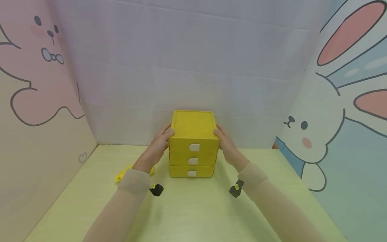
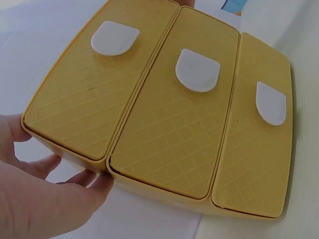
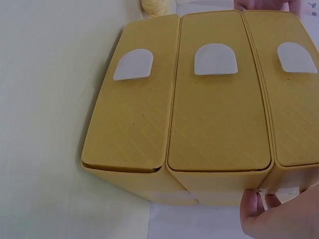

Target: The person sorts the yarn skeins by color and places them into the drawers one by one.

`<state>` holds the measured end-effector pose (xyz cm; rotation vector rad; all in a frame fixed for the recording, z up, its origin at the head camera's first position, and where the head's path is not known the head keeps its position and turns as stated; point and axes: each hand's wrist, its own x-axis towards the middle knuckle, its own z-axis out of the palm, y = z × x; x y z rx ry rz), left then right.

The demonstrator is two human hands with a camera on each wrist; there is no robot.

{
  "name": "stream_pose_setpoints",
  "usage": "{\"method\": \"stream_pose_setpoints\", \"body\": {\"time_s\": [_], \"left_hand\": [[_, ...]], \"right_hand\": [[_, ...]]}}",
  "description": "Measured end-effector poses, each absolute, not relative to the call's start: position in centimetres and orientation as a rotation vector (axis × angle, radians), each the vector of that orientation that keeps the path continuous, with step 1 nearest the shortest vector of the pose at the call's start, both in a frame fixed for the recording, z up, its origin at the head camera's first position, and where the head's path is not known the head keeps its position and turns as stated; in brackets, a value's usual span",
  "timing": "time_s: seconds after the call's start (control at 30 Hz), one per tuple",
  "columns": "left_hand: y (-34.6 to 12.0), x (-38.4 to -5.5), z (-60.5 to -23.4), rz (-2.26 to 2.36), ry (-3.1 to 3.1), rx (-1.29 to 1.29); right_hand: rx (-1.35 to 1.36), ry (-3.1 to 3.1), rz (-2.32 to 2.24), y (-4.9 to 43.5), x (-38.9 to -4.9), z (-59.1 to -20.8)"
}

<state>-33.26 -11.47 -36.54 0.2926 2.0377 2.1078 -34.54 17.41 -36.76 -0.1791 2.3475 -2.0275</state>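
Observation:
A yellow three-drawer storage box (image 1: 193, 125) stands at the back of the table, drawers facing me. Each drawer front bears a white rounded tab (image 2: 198, 70). My left hand (image 1: 158, 144) grips the left side, its thumb at the top edge and its bent fingers (image 2: 102, 184) against the side wall. On the opposite side my right hand (image 1: 227, 145) holds the box likewise, with its thumb at the top edge. In the right wrist view, the fingers (image 3: 250, 201) bend against the side near the seam between the upper two drawers. All drawers look pushed in.
A crumpled yellow bundle (image 1: 121, 175) lies on the table (image 1: 193, 208), partly behind my left forearm. A white cloth wall (image 1: 193, 67) rises just behind the box. Side panels with a cartoon bear (image 1: 45, 87) and a rabbit (image 1: 317, 141) flank the table.

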Motion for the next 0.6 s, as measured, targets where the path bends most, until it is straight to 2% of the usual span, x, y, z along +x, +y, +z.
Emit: {"method": "stream_pose_setpoints", "body": {"time_s": [0.6], "left_hand": [[-12.7,-32.8,-36.9,2.072,2.116,0.274]], "right_hand": [[-0.185,2.328,-2.023,17.5,-34.7,-37.1]]}}
